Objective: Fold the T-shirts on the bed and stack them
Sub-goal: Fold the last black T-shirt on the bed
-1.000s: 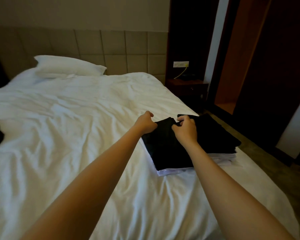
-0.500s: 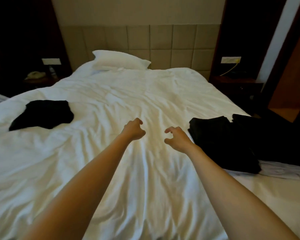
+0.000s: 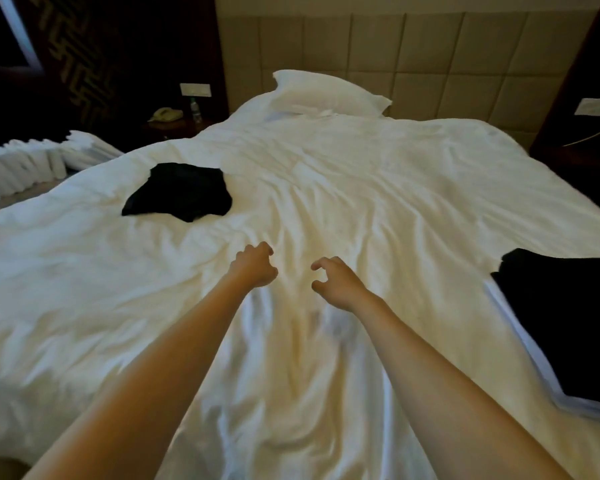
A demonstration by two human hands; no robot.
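Note:
A crumpled black T-shirt (image 3: 179,192) lies on the white bed (image 3: 378,202), far left of centre. At the right edge sits the stack of folded T-shirts (image 3: 568,327), black on top with a white one (image 3: 523,344) showing underneath. Both my arms reach out over the bare middle of the bed. My left hand (image 3: 254,268) hovers with its fingers curled in, holding nothing. My right hand (image 3: 336,279) is beside it, fingers loosely hooked and apart from the thumb, also holding nothing. Neither hand touches a shirt.
A white pillow (image 3: 326,93) lies at the padded headboard. A dark nightstand at the far left carries a telephone (image 3: 165,114) and a small bottle (image 3: 195,109). White folded linens (image 3: 25,161) sit past the bed's left edge.
Both hands let go of the black shirt on the stack and swung left to the middle of the bed. My view turned left, bringing the crumpled black shirt closer to centre.

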